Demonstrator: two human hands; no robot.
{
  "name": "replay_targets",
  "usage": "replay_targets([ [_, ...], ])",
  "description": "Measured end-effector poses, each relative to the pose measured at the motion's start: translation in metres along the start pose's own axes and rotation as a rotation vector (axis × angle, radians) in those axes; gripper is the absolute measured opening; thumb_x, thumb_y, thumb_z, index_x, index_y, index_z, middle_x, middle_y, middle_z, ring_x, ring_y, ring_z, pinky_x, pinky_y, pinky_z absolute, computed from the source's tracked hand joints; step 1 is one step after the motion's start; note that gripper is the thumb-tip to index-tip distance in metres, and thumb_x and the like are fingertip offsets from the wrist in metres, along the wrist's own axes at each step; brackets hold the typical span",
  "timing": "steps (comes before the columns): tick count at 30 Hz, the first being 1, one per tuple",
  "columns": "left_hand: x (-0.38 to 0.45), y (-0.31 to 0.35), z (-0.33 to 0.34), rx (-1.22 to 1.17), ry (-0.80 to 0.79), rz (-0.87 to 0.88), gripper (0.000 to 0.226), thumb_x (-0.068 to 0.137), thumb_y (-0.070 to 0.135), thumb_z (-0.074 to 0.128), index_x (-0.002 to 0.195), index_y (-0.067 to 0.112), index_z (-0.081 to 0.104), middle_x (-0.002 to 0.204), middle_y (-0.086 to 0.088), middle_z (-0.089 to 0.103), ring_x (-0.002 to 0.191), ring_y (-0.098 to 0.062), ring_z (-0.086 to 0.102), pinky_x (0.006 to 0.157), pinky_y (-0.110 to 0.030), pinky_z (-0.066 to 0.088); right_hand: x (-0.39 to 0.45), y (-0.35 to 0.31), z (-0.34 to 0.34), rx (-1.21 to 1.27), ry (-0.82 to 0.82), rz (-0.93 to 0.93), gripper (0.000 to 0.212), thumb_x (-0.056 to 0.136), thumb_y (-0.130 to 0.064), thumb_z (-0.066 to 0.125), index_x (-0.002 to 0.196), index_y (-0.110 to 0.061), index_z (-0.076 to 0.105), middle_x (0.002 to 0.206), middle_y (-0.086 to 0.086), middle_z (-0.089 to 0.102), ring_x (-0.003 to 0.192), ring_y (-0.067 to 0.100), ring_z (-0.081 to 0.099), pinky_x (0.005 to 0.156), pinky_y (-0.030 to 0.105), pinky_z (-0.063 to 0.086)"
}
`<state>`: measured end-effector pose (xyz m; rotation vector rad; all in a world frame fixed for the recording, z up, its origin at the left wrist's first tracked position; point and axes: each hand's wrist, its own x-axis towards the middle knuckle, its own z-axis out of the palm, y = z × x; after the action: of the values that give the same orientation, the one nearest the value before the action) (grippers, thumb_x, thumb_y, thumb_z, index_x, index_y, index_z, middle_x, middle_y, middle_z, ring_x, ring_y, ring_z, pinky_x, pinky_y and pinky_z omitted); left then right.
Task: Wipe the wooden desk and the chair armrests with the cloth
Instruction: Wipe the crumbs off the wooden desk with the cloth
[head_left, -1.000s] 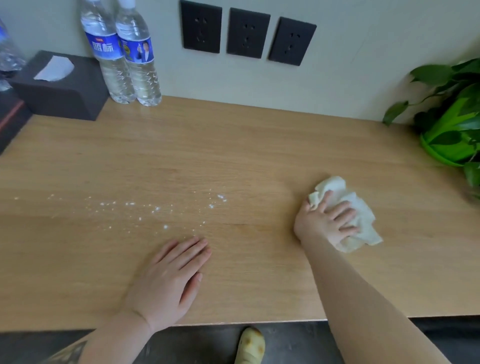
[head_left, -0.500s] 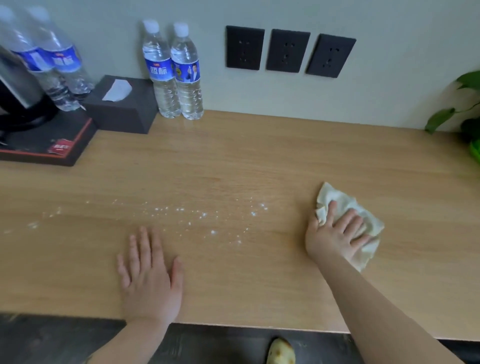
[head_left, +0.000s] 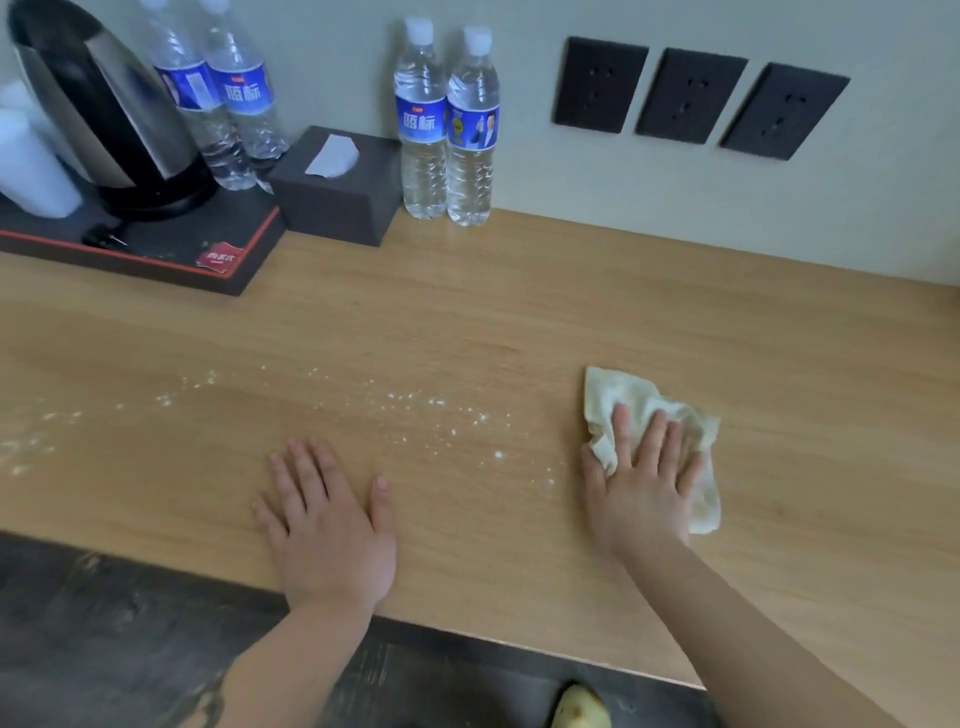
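Note:
The wooden desk (head_left: 519, 312) fills the view. My right hand (head_left: 641, 488) presses flat on a crumpled pale cloth (head_left: 631, 397) at the right of centre, fingers spread over it. A trail of white crumbs (head_left: 415, 410) runs across the desk from the left edge to just left of the cloth. My left hand (head_left: 327, 525) lies flat and open on the wood near the front edge, below the crumbs, holding nothing. No chair or armrest is in view.
At the back left stands a black tray (head_left: 182, 254) with a kettle (head_left: 98, 104) and white cups (head_left: 28, 161). Water bottles (head_left: 447, 130), more bottles (head_left: 223, 104) and a dark tissue box (head_left: 337, 187) line the wall. Three black sockets (head_left: 691, 96) sit on the wall. Dark floor lies below the front edge.
The view has swung left, bringing the tray and kettle in and losing the plant. My right hand and cloth have slid left toward the crumbs. My left hand stays flat on the desk.

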<state>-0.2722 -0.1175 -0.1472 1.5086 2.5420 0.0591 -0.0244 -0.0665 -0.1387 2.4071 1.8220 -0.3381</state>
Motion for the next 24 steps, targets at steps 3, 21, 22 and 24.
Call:
replay_targets([
  [3, 0.001, -0.001, 0.003, -0.006, 0.021, 0.006, 0.080, 0.083, 0.056, -0.014, 0.145, 0.007, -0.023, 0.157, -0.013, -0.022, 0.145, -0.030, -0.019, 0.118, -0.052, -0.003, 0.028, -0.072, -0.007, 0.083, -0.002, 0.126, 0.066, 0.095, -0.051, 0.001, 0.147, -0.020, -0.024, 0.155, 0.024, -0.022, 0.142, 0.039, -0.023, 0.113, 0.054, -0.017],
  [21, 0.019, -0.046, 0.000, -0.017, 0.079, 0.185, 0.069, 0.091, 0.060, 0.006, 0.152, 0.029, -0.005, 0.161, 0.004, -0.010, 0.145, -0.014, -0.017, 0.118, -0.045, -0.009, 0.006, -0.103, 0.009, -0.004, -0.040, 0.057, 0.068, 0.094, -0.056, 0.004, 0.143, -0.025, -0.031, 0.151, 0.029, -0.026, 0.139, 0.047, -0.024, 0.112, 0.060, -0.011],
  [22, 0.019, -0.046, 0.001, -0.015, 0.087, 0.185, 0.069, 0.091, 0.061, 0.007, 0.152, 0.029, -0.005, 0.160, 0.004, -0.012, 0.145, -0.014, -0.019, 0.117, -0.045, -0.011, 0.001, -0.117, 0.014, -0.017, -0.024, -0.001, 0.068, 0.094, -0.055, 0.005, 0.142, -0.024, -0.032, 0.151, 0.029, -0.027, 0.138, 0.048, -0.025, 0.112, 0.061, -0.010],
  [24, 0.019, -0.047, 0.002, 0.002, 0.091, 0.180, 0.070, 0.090, 0.062, 0.004, 0.151, 0.029, -0.006, 0.160, 0.004, -0.013, 0.145, -0.014, -0.020, 0.116, -0.045, -0.012, -0.025, -0.121, 0.024, -0.052, 0.021, -0.250, 0.069, 0.093, -0.057, 0.005, 0.143, -0.026, -0.032, 0.150, 0.026, -0.029, 0.137, 0.045, -0.029, 0.112, 0.059, -0.014],
])
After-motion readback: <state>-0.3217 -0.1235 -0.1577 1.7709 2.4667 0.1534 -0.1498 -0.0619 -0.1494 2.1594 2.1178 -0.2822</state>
